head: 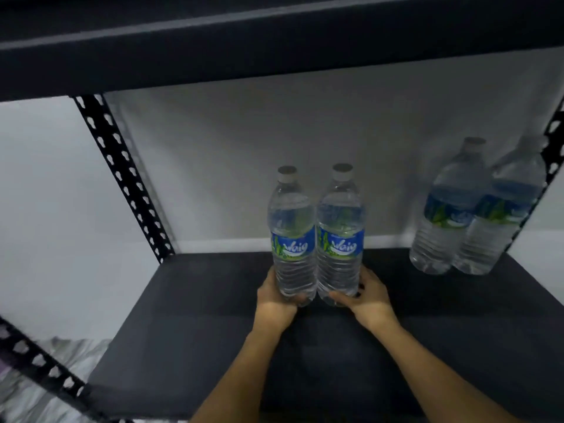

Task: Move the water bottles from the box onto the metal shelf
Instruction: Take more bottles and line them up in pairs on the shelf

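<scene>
Mid shelf (183,315), left hand (276,297) gripping left bottle (293,239), right hand (369,297) gripping right bottle (340,239), pair (439,209) at edge

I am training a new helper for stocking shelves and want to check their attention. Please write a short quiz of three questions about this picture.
1. True or false: the left hand grips one water bottle and the right hand grips a second bottle, both upright and side by side.
2. How many bottles are in view on or above the metal shelf? A) two B) four C) six
3. Fill in: the two free bottles stand toward the back ___ corner of the shelf.

Key: 1 true; 2 B; 3 right.
</scene>
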Action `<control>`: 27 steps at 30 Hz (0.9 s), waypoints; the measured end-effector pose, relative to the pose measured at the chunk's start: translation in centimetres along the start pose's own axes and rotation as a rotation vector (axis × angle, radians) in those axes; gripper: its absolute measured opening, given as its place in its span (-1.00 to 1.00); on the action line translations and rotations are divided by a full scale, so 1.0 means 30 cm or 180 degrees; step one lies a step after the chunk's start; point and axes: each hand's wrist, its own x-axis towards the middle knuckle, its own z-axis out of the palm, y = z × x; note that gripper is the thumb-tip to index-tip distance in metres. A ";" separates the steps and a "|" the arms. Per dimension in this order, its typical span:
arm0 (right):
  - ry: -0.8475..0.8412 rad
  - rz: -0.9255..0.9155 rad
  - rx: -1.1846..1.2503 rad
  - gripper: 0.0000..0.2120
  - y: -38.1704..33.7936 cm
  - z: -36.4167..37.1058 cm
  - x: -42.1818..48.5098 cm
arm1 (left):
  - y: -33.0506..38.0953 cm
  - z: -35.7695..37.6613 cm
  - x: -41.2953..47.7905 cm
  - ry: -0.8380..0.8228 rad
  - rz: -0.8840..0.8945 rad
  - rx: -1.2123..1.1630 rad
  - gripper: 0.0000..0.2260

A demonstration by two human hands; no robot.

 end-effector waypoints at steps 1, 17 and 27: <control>-0.0008 -0.0055 -0.0040 -0.34 0.005 0.005 0.038 | 0.006 0.007 0.033 0.0021 -0.0002 0.0088 -0.47; -0.0200 -0.0222 -0.0117 -0.45 0.017 0.008 0.268 | 0.017 0.079 0.253 -0.0011 0.0111 0.0232 -0.49; -0.0568 -0.0027 -0.0744 -0.51 0.014 -0.029 0.149 | -0.050 0.079 0.177 -0.0178 0.0244 0.0872 -0.52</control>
